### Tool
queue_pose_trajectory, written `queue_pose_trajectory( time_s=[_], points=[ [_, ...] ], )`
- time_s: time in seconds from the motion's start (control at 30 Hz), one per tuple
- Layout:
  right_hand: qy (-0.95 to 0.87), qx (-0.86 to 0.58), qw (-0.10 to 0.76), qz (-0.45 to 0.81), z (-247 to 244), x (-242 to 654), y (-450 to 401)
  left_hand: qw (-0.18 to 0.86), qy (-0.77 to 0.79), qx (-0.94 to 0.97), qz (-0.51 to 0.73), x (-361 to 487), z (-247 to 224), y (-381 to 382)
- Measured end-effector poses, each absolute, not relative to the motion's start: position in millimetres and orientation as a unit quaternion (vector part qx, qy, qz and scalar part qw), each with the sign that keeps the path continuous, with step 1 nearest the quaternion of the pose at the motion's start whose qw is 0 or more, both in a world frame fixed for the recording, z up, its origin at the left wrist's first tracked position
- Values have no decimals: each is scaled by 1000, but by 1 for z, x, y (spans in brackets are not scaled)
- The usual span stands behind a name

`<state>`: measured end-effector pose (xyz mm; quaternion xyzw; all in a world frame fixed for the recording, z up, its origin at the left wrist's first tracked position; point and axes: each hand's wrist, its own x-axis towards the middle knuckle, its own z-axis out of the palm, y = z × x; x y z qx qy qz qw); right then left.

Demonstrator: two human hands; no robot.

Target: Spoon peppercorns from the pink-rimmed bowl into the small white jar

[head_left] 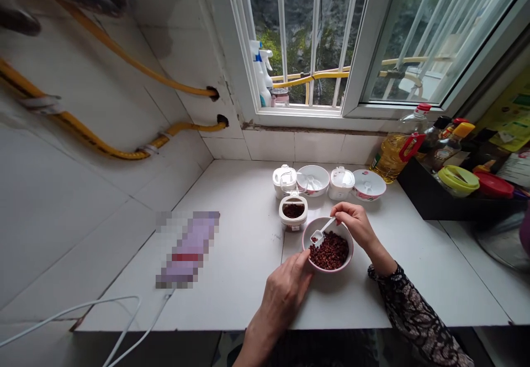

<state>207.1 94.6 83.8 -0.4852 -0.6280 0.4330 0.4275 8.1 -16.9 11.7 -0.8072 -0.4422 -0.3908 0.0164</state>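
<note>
A white bowl with a pink rim (351,254) stands on the counter, holding small dark red grains (330,251) that look like peppercorns. My left hand (286,288) grips the bowl's left side, its fingertips at the rim and the rest of its fingers partly hidden. Pinched in my right hand (354,223) is the handle of a small white plastic spoon (318,237). A few grains lie in the spoon's scoop, which is over the left inside of the bowl. Just behind the bowl, a lidded seasoning jar (293,213) stands with its lid up and dark contents showing.
Two more white seasoning jars (284,181) and two floral bowls (369,186) line the back. An oil bottle (391,154) stands beside a black rack (420,198) of condiments at right. A blurred purple object (192,248) with a white cable (155,323) lies at left.
</note>
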Motion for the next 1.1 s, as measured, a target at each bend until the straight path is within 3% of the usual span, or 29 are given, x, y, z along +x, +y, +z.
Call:
queue_pose_trajectory(
  time_s=[0.13, 0.3, 0.53, 0.73, 1.1],
  points=[
    [-601, -474, 468, 442, 85, 208, 97, 10, -444, -807, -389, 9, 12, -17],
    [-646, -442, 543, 304, 88, 195, 95, 14, -439, -806, -398, 10, 13, -17],
    [-826, -330, 457, 30, 89, 178, 86, 12, -442, -807, -393, 9, 11, -17],
    [-781, -377, 494, 62, 95, 198, 89, 10, -440, -808, -391, 9, 11, -17],
    [-860, -375, 334, 91, 76, 205, 91, 16, -443, -808, -389, 9, 13, -17]
  ],
)
